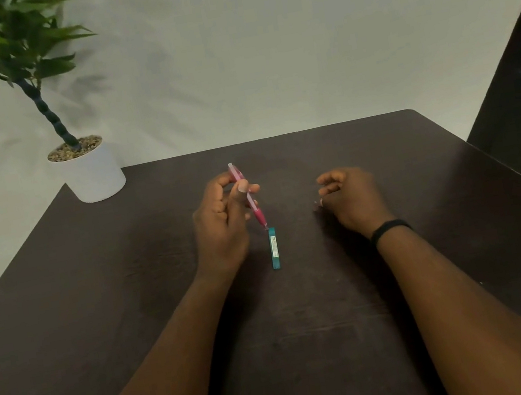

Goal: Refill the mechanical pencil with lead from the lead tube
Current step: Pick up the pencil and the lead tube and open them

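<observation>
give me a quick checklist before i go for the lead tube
1. Pencil gripped in left hand: ok.
2. Lead tube in the open on the table, near the pencil tip: ok.
3. Right hand free to grab the tube: cannot tell, fingers curled, maybe around something small.
4. Pencil's top cap off: cannot tell.
5. Tube opened: cannot tell.

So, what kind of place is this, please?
Probably an indoor desk or study corner: a dark wooden table, a potted plant against a plain pale wall, and stationery, a pink mechanical pencil and teal lead tube.
</observation>
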